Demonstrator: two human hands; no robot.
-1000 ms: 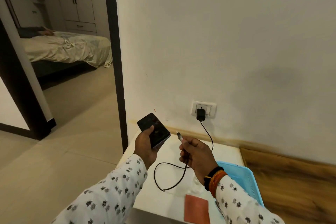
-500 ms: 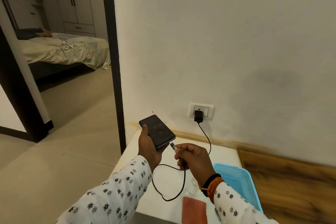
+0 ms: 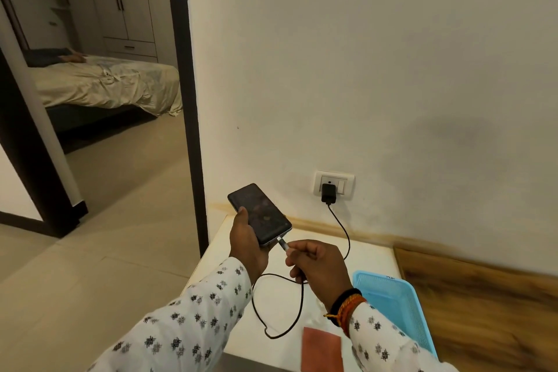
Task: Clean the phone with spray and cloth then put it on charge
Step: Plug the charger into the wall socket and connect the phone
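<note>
The phone [image 3: 259, 214] is up in the air over the near-left corner of the white tabletop [image 3: 371, 254], screen up and dark, gripped along its edges by the left hand [image 3: 246, 238] with the thumb lying on the long side. The right hand [image 3: 320, 266] has its fingers [image 3: 302, 249] pinched shut on the cable [image 3: 341, 229] just behind the silver plug tip [image 3: 282, 243], and that tip sits right at the phone's bottom edge; from where I stand I cannot tell whether it is seated in the port or only touching it. To finish this well, I would keep the plug in line with the phone's long axis and push it straight in, not at a slant, while the left hand braces the body against the push. The charger brick [image 3: 328, 193] is already in the wall socket [image 3: 333, 186], and the cable droops in a slack loop over the tabletop, so nothing should tug. An orange cloth [image 3: 321, 350] lies at the near edge beside a blue tray [image 3: 389, 299]. Watch for the screen lighting up as the sign it has taken, then lay the phone flat on the tabletop.
</note>
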